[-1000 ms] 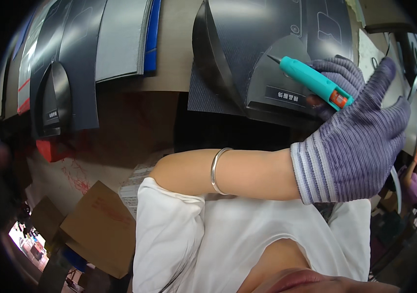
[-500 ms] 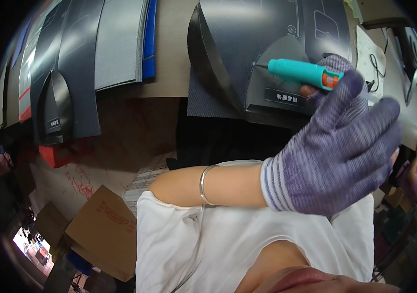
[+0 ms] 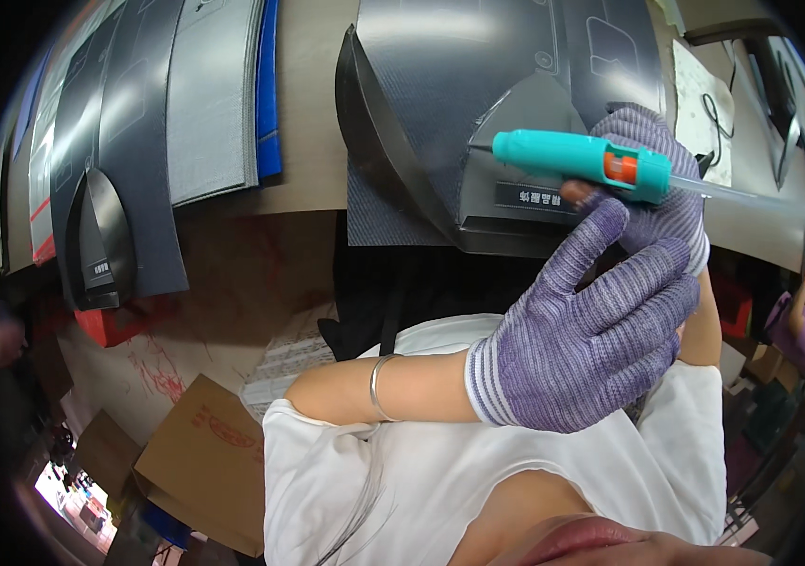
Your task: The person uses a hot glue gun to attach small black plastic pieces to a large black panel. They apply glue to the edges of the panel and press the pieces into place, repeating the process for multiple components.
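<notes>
Teal plastic glue gun (image 3: 577,158) pinched in the purple-gloved right hand (image 3: 657,203) just above the dark curved moulded panel (image 3: 478,141), purple-gloved left hand (image 3: 582,349) spread open and empty below it, hot nozzle liable to touch glove or smear panel.

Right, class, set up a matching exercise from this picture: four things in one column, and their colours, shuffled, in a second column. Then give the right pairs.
Things
1. glue gun
2. left hand glove
3. bracelet
4. cardboard box

Colours
A. brown
B. purple
C. teal with an orange trigger
D. silver

Pairs: 1-C, 2-B, 3-D, 4-A
</notes>
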The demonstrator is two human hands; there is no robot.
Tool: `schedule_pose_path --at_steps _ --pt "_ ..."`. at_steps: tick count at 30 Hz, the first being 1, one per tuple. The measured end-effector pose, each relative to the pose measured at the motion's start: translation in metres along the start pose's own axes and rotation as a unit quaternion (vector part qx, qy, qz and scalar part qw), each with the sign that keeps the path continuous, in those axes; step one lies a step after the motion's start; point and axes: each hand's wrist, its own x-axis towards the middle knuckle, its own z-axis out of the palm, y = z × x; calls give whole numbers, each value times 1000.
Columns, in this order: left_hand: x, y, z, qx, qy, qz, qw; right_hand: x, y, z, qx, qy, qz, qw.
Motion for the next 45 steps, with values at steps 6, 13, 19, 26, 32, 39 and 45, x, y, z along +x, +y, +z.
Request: schedule_pose_path --at_steps 6,13,19,26,32,39,45 --pt "-4 -4 0 -4 -3 -2 1000 10 14 -1 -2 139 -6 990" --pt "28 -6 13 43 73 33 996 9 -6 -11 73 19 172 982" --pt "65 -16 46 86 42 12 995 13 4 7 55 77 103 990" --pt "88 -15 46 34 78 -19 996 13 10 10 62 113 99 987" --pt "77 -21 49 39 165 4 986 8 24 12 76 164 76 981" --pt "49 5 28 -17 99 32 994 -8 39 9 99 210 86 969" --pt "34 7 7 -50 -15 12 999 2 13 -11 93 105 214 967"
